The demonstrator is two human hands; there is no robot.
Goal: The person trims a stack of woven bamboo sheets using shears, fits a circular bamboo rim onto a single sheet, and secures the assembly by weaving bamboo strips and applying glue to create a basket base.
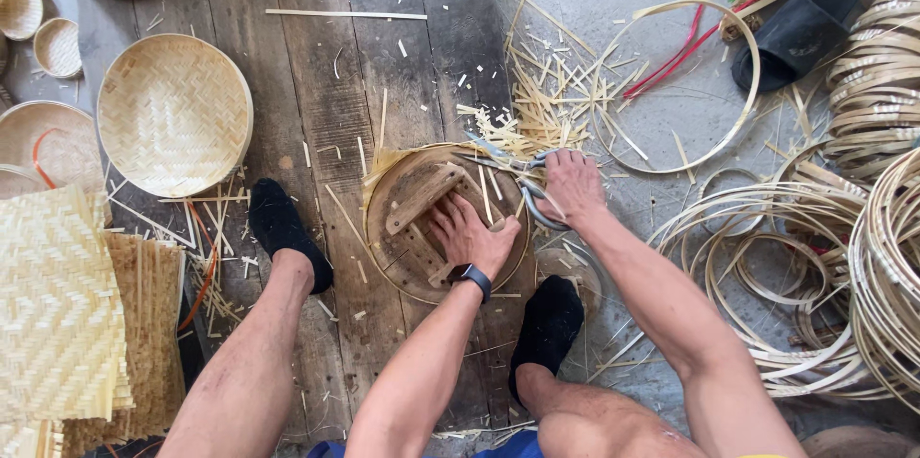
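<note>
My left hand (467, 231) presses flat on a wooden cross-piece (419, 197) that lies inside a round bamboo basket (391, 238) on the plank floor. A dark watch sits on that wrist. My right hand (570, 184) grips the handles of large metal shears (522, 178) at the basket's right rim. The blades point left over the rim, where woven strip ends stick out. My two feet in black socks rest either side of the basket.
A finished woven tray (174, 113) lies at left, with flat woven mats (53, 305) below it. Cut bamboo scraps (551, 99) litter the floor behind the basket. Bamboo hoops (862, 257) pile up at right, and a black sandal (803, 22) lies at top right.
</note>
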